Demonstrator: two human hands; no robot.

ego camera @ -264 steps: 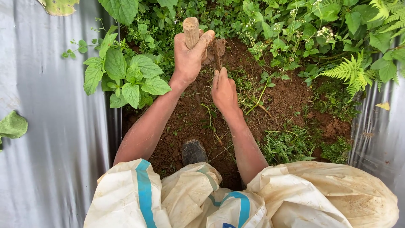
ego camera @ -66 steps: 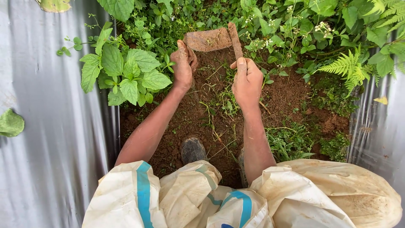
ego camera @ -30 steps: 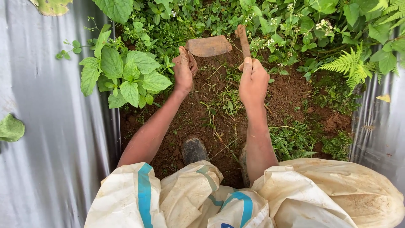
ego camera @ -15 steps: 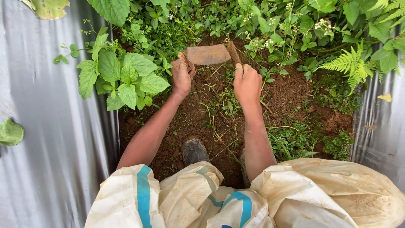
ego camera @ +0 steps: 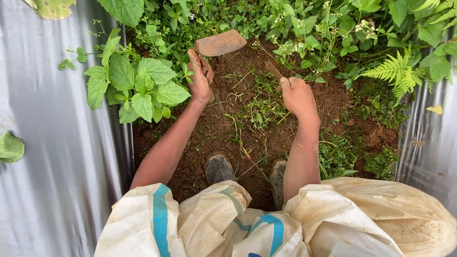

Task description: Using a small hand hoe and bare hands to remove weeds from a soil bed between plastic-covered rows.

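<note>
**Both hands at the hoe on the bare soil strip**

You stand in a narrow strip of red-brown soil [ego camera: 223, 128] that runs between two sheets of silver plastic cover [ego camera: 52, 157], one on each side of you. Green weeds [ego camera: 304, 28] fill the far end of the strip, with a fern [ego camera: 397, 74] at the right and a broad-leaved plant [ego camera: 135, 88] at the left edge, just beside your left forearm. Across the bottom of the view a pale sack apron with blue stripes [ego camera: 266, 223] covers your legs, and two muddy boots [ego camera: 219, 169] show just beyond it on the soil.

The hoe blade [ego camera: 220, 43] lies at the far edge of the bare soil, flat and brown with earth, touching the ground where the weeds begin. Your left hand [ego camera: 200, 78] is just below the blade; its fingers [ego camera: 195, 59] are curled together, and they seem to close on the part under the blade, but what exactly they hold is hidden by the hand. Your right hand [ego camera: 299, 95] is further to the right, apart from the left one, with its fingers closed around the wooden handle [ego camera: 273, 70], of which only a short piece shows above the fist. Between both hands lies a small patch of loose grass [ego camera: 259, 107] on the soil.
</note>
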